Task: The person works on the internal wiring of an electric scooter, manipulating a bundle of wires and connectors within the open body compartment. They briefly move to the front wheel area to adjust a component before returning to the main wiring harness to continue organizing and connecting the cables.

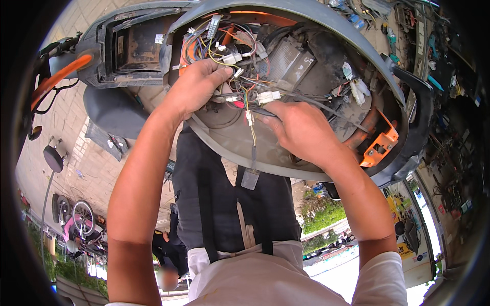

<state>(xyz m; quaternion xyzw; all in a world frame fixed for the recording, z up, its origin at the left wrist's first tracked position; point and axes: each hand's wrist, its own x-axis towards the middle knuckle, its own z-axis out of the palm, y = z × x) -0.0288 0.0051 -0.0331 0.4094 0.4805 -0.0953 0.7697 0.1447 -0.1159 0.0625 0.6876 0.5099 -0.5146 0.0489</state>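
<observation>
A tangle of thin coloured wires (204, 43) fills the left part of an opened grey scooter body. My left hand (196, 89) is closed among them, thumb and forefinger pinched at the wires beside a small white plug. My right hand (303, 130) is closed on a black cable (263, 111), just below a white connector (269, 97). Another white connector (249, 118) hangs between my hands, its yellow wires running down to a flat grey piece (250, 179). My fingers partly hide what each hand pinches.
A finned metal box (290, 62) sits inside the body shell (224, 148). An orange bracket (380, 144) is at its right end. The black seat (109, 112) lies at left on the paving. Tools and parts (393, 38) crowd the far right. Another person (171, 250) is behind, lower left.
</observation>
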